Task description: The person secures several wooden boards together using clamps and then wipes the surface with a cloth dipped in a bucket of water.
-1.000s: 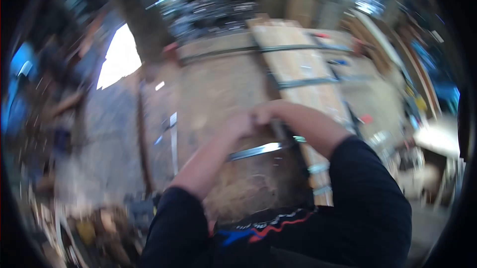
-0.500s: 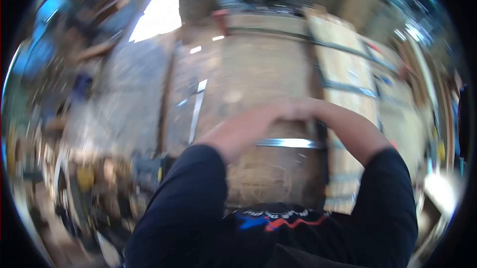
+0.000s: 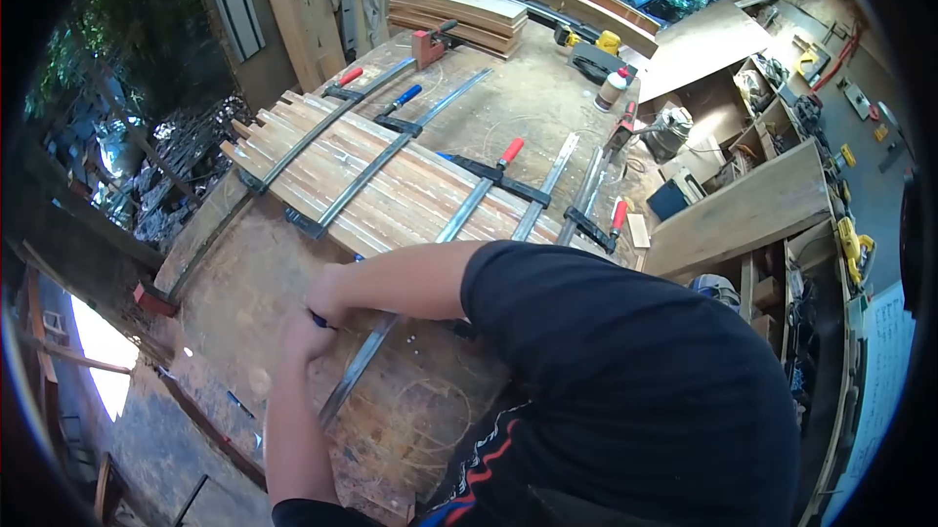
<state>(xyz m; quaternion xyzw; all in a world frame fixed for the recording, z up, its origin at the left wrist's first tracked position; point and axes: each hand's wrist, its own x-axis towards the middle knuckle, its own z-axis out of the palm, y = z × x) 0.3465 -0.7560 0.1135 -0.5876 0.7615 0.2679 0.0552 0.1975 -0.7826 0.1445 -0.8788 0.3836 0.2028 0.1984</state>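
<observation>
My left hand [image 3: 305, 334] and my right hand [image 3: 334, 295] are closed close together over the worktable [image 3: 239, 273], beside the near edge of a panel of glued wood strips [image 3: 362, 175]. Only a small dark piece shows between them; what they grip is mostly hidden. Just by my right forearm a metal clamp bar [image 3: 360, 369] slants out from the panel. Across the strips lie several bar clamps, one with a blue handle [image 3: 405, 95] and others with red handles, such as this red handle [image 3: 511, 150].
Stacked boards [image 3: 459, 14] lie at the table's far end. A glue bottle [image 3: 613, 87] stands near a yellow and black power tool [image 3: 596, 58]. Shelves with tools [image 3: 772, 126] line the right side. A pen [image 3: 240, 404] lies at the left.
The view has turned to the right, and the panel with its clamps now fills the middle. My hands stay close together. The earlier frame is blurred.
</observation>
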